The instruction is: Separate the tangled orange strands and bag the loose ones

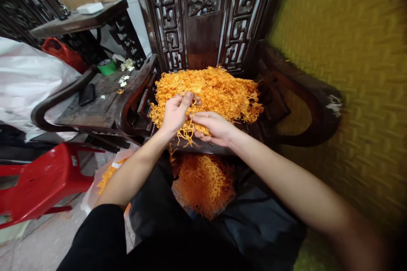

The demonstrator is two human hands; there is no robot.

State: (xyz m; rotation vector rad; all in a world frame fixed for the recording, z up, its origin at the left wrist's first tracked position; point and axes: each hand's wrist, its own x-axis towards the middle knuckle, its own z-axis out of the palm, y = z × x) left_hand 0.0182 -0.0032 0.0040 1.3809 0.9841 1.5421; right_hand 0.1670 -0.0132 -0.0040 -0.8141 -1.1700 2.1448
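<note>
A big heap of thin, branching orange strands [219, 93] covers the seat of a carved dark wooden chair [203, 34]. In front of the heap, my left hand [176, 110] pinches an orange branching sprig [187, 132] between thumb and fingers. My right hand [214, 127] meets it from the right, its thumb and forefinger closed on the same sprig. Loose forked ends of the sprig hang below the fingers. Its exact material cannot be made out.
Between my knees, below the seat edge, lies a second orange pile [206, 182]. To the left are a red plastic stool [41, 173], a bag with orange pieces [106, 178] and a wooden side table [95, 108] bearing a green tape roll [107, 67]. A yellow woven surface [349, 72] rises at right.
</note>
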